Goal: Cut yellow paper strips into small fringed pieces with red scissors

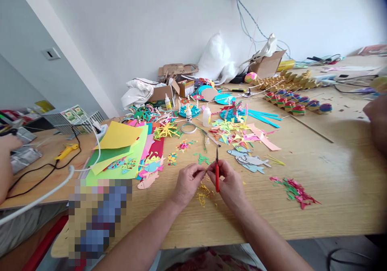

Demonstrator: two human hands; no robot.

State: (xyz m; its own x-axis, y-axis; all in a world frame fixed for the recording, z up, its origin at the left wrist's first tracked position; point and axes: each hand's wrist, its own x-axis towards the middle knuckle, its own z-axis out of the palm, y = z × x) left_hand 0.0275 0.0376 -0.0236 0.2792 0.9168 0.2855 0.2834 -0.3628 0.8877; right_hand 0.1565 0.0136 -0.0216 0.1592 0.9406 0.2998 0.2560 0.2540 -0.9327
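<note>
My right hand (231,182) is closed around small red-handled scissors (217,178), whose dark blades point away from me. The fingertips of my left hand (188,182) pinch together and meet those of my right. Whatever they hold is too small to make out. On the table just below my fingers lie yellow paper scraps (203,194). Past my hands sit small green paper pieces (202,158), and grey-blue paper fish (249,160) lie beyond my right hand.
Coloured paper sheets (117,154) and pink paper fish (148,180) lie at the left. Glue bottles (207,115) stand farther back. Red and green scraps (298,192) are at the right. A yellow glue gun (67,152) rests at far left, and other people's arms show at both sides.
</note>
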